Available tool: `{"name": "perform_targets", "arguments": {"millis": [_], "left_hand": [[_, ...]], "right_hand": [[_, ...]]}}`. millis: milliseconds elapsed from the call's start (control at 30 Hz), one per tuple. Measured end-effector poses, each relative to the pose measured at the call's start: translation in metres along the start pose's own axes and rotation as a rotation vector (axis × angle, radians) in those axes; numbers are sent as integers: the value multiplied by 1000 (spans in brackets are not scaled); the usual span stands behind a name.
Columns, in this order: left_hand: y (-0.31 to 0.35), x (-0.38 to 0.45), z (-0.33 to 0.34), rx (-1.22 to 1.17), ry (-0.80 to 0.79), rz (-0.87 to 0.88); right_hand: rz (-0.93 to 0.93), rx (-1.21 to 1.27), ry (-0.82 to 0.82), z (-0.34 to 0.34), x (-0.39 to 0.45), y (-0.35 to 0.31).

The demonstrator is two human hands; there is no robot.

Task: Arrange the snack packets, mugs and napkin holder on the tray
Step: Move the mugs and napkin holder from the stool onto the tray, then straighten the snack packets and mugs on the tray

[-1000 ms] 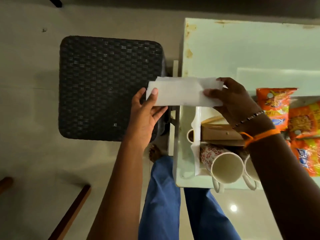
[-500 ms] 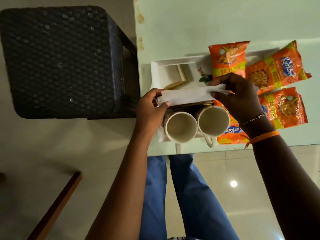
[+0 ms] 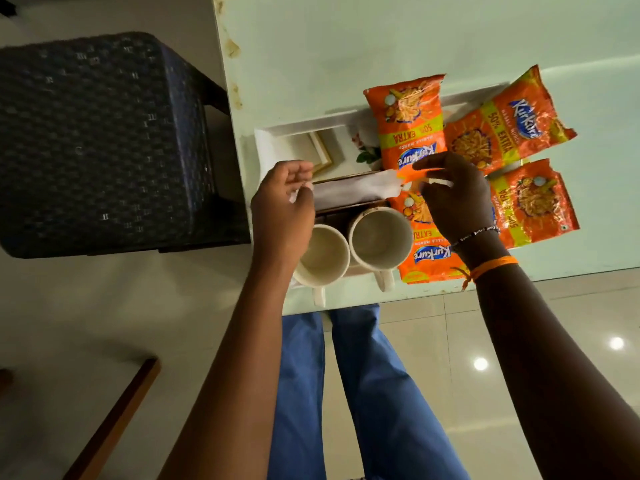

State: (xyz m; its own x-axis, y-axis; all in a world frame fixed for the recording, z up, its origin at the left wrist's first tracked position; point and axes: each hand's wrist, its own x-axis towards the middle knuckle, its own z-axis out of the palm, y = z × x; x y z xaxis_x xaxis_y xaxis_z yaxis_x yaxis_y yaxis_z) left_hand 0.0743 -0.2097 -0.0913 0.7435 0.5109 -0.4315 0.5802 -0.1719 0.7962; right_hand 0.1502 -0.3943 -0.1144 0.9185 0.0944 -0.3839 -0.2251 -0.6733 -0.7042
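Note:
A white tray [image 3: 277, 135] lies at the table's near left corner. In it a wooden napkin holder [image 3: 349, 206] stands behind two cream mugs [image 3: 323, 255] [image 3: 379, 239]. A white napkin [image 3: 353, 191] sits in the holder's slot. My left hand [image 3: 284, 206] pinches its left end and my right hand [image 3: 453, 199] pinches its right end. Several orange snack packets lie on the tray's right side: one at the back [image 3: 407, 116], one to its right [image 3: 502, 128], one further right [image 3: 535, 202], and one by my right wrist [image 3: 427, 252], partly hidden.
The pale green table [image 3: 346, 46] stretches away behind the tray. A dark woven stool [image 3: 97, 140] stands close to the table's left edge. A wooden bar [image 3: 114, 420] crosses the floor at lower left. My blue trouser legs [image 3: 346, 393] are below the table edge.
Both hands have carried the napkin from above the stool's edge down into the napkin holder. The view has swung right, so the tray and packets now sit in the middle.

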Motion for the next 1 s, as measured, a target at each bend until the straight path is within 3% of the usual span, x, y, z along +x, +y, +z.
{"name": "perform_targets", "arguments": {"millis": [167, 300, 433, 667, 900, 1000], "left_hand": [[30, 31, 40, 221, -94, 61], [47, 58, 73, 416, -337, 57], [51, 66, 98, 410, -466, 41], [37, 64, 114, 391, -353, 146], [37, 67, 124, 597, -277, 173], [42, 54, 129, 752, -108, 241]], "right_hand": [[-5, -131, 62, -5, 11, 21], [-40, -220, -7, 3, 23, 29], [-27, -205, -28, 8, 28, 31], [-125, -221, 11, -2, 47, 29], [-147, -448, -183, -12, 79, 18], [-181, -514, -36, -29, 73, 25]]}}
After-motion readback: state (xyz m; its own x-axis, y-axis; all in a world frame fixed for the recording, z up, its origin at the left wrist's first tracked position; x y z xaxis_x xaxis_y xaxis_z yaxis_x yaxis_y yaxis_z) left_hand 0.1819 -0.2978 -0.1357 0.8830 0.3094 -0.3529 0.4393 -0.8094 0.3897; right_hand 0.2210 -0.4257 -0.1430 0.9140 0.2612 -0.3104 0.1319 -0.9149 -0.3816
